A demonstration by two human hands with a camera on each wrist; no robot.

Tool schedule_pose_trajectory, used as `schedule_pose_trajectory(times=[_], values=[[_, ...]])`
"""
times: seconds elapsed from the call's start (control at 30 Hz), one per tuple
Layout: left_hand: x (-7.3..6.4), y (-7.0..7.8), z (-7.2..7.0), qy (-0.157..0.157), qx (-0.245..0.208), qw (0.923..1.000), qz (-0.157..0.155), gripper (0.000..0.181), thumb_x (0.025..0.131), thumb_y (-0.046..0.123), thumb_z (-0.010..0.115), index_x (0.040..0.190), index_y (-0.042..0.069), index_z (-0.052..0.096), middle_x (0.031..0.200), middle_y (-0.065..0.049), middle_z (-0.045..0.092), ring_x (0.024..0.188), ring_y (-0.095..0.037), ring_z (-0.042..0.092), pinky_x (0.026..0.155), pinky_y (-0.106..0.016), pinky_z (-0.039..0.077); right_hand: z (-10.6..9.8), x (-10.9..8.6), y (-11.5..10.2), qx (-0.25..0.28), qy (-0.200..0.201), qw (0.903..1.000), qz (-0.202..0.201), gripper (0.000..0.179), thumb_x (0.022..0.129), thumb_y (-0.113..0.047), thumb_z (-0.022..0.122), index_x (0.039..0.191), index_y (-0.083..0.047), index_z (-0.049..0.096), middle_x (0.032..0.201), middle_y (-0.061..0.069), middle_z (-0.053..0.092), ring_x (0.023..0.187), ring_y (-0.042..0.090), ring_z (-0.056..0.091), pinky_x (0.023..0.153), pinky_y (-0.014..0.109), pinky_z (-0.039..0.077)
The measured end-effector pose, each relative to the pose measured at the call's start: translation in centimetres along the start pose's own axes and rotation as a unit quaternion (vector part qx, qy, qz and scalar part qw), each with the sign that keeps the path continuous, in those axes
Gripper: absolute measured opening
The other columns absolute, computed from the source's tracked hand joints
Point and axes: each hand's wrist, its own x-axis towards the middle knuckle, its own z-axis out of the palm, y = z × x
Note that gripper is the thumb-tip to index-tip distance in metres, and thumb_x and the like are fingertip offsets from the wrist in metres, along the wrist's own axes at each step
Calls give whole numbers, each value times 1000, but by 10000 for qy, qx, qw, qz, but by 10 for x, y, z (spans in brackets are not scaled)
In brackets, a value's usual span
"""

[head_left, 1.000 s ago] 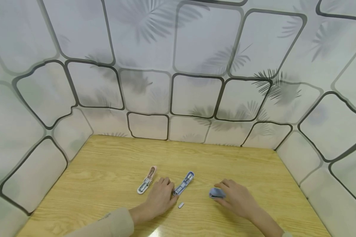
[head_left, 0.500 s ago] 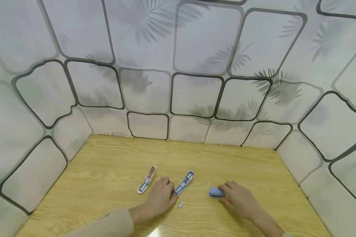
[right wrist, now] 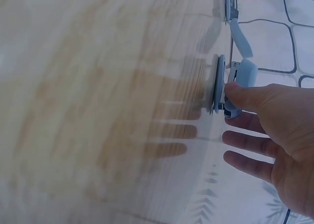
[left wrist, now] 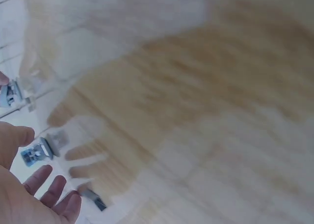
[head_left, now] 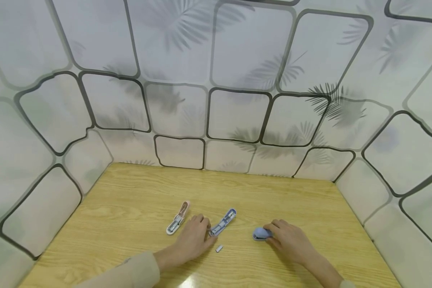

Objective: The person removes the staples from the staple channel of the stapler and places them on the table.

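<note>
In the head view my right hand (head_left: 291, 240) pinches the rear of a blue stapler (head_left: 260, 233) on the table, thumb on one side and fingers on the other. The right wrist view shows the thumb against this stapler (right wrist: 245, 77), its jaws parted. My left hand (head_left: 192, 238) rests by the near end of a second blue stapler (head_left: 223, 222), swung fully open with its inside up. In the left wrist view that stapler (left wrist: 37, 153) shows between the spread thumb and fingers. A small grey strip, like staples (head_left: 219, 248), lies near the left thumb.
An opened pink and white stapler (head_left: 178, 218) lies left of the middle one, beyond the left hand's fingers. The wooden table (head_left: 147, 184) is bounded at the back and sides by patterned pale walls (head_left: 180, 152).
My right hand's fingers have slid back along the blue stapler, baring more of its top. My left hand has shifted slightly left, showing more of the opened stapler's near end.
</note>
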Motion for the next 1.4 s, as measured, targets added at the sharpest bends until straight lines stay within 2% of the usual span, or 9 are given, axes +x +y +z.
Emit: schedule_pose_trajectory(times=[0.13,0.3,0.37,0.57,0.77,1.07,1.2,1.4], values=[[2,8,-4,-72,-9,10000,19,32,91,34,81,103,8,69,92,2,60,82,-9,50,73,-24,45,0,2,1,115,-144,9998,29,31,86,-24,86,112,-12,75,101,-3,73,86,12,69,70,24,57],[4,27,-5,112,395,9984,384,31,92,36,81,106,11,69,103,-1,67,96,-16,61,85,-34,55,5,4,3,192,-120,9997,-5,32,85,-23,87,113,-14,75,101,-4,73,87,11,69,71,23,58],[6,36,-4,130,398,9980,464,31,93,38,80,109,12,70,108,-2,68,100,-16,62,88,-35,56,6,5,4,217,-47,9997,-55,32,84,-22,88,112,-14,76,100,-4,73,86,11,69,71,24,58],[12,56,3,-113,168,9982,562,33,96,40,77,114,14,70,112,0,68,106,-15,63,95,-32,56,6,7,3,310,0,9995,-100,32,83,-19,88,112,-14,76,100,-4,72,86,12,69,70,24,57],[17,67,13,-240,307,9966,729,34,96,43,75,114,14,71,113,1,70,110,-17,65,100,-34,57,3,8,1,372,-75,9993,-71,32,83,-18,87,113,-15,76,101,-5,73,88,13,70,71,24,58],[22,80,26,-775,646,9928,647,41,96,51,72,113,13,72,107,1,68,104,-14,62,95,-27,54,4,10,1,468,-32,9988,-165,31,84,-17,86,114,-17,76,105,-4,75,90,14,72,73,27,60],[25,82,33,-760,877,9907,717,43,96,52,71,111,12,72,104,-1,68,101,-15,63,95,-29,54,6,11,1,493,53,9985,-232,32,84,-18,86,114,-18,76,106,-5,75,92,12,72,75,27,60],[31,85,43,-551,1021,9900,805,41,95,50,73,106,11,72,98,0,64,91,-14,58,85,-28,51,6,12,4,614,41,9975,-336,31,84,-17,86,114,-18,76,107,-5,75,92,13,72,75,28,60]])
